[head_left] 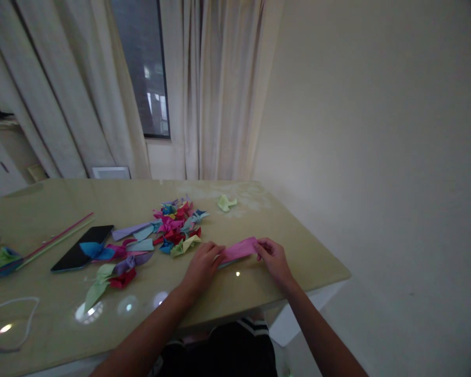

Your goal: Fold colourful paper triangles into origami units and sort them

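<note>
A folded strip of pink paper [239, 249] lies flat on the glossy tan table [259, 293] near its front right corner. My left hand [202, 264] presses down on the strip's left end with curled fingers. My right hand [272, 256] pinches the strip's right end. Both forearms reach in from the bottom of the view.
A heap of folded coloured paper shapes [176, 222] sits just behind my hands, with more pieces [113, 267] to the left. A lone pale green fold [225, 202] lies farther back. A dark phone [82, 247], thin sticks [58, 238] and a white cord [19, 319] lie at the left.
</note>
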The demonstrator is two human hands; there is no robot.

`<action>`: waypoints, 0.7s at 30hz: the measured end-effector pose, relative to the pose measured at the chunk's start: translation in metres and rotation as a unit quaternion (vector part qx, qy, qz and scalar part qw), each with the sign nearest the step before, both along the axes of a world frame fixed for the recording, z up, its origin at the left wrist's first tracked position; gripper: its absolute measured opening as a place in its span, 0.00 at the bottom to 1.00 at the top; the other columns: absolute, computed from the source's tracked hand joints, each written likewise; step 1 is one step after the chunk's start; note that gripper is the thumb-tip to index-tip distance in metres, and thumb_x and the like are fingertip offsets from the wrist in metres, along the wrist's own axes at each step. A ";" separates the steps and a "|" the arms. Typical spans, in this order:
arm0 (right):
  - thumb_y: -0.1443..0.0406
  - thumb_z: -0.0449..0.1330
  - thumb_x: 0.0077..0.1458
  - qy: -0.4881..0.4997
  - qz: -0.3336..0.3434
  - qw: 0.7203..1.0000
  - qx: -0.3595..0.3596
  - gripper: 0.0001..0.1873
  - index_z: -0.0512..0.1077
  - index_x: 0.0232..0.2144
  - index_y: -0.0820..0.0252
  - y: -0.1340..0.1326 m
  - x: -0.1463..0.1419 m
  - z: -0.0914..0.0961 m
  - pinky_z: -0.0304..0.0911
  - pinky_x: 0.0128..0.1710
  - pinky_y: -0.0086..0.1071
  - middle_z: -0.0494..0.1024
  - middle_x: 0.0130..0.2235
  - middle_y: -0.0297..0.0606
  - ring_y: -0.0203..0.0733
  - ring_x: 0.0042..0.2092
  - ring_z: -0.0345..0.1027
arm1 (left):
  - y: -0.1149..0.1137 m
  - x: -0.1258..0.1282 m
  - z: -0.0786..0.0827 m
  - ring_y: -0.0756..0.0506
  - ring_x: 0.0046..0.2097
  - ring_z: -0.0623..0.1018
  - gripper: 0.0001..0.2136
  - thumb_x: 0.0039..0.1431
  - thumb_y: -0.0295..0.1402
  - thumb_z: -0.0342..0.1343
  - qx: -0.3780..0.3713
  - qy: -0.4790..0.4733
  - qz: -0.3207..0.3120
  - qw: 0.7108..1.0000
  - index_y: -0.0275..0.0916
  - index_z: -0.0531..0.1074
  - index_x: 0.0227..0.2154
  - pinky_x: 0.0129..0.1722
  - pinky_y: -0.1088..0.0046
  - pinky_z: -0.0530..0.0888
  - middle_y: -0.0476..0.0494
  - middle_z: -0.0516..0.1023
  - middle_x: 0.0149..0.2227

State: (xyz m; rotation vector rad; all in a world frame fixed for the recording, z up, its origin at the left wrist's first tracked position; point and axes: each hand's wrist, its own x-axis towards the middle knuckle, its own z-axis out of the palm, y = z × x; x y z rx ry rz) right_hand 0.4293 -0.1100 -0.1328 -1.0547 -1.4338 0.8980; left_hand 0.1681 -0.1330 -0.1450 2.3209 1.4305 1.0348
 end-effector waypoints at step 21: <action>0.53 0.70 0.59 -0.290 0.101 0.946 0.109 0.28 0.73 0.58 0.56 0.013 -0.022 -0.006 0.57 0.67 0.50 0.73 0.62 0.48 0.54 0.64 0.65 | -0.010 -0.002 0.013 0.40 0.49 0.75 0.12 0.71 0.37 0.54 -0.073 0.112 -0.001 0.991 0.40 0.81 0.46 0.52 0.63 0.71 0.39 0.77 0.45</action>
